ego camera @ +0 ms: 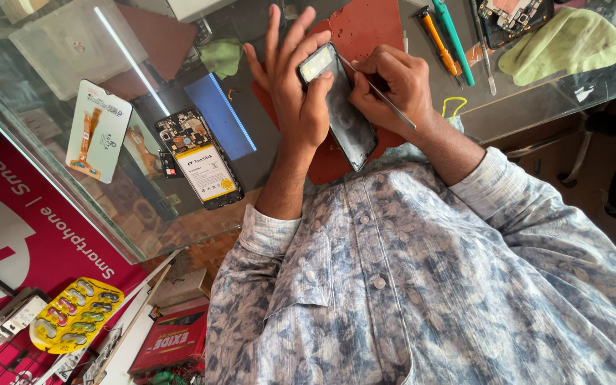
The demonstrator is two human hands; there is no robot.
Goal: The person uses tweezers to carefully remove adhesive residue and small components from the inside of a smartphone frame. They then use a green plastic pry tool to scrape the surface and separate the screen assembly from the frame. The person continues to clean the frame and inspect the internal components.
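Black screen panel (342, 107) is tilted above the red mat (354, 28), left hand (290, 85) cradling its edge, right hand (390, 85) pinching a thin metal pick (379, 93) — best kept shallow along the frame, I'd say.

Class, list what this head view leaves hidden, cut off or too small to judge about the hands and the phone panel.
- Left hand: palm hidden behind the phone panel.
- Right hand: its grip on the thin metal tool is hidden by curled fingers.
- Tool tip: too small to see where it meets the panel.
- Opened phone: cut off by the top edge.
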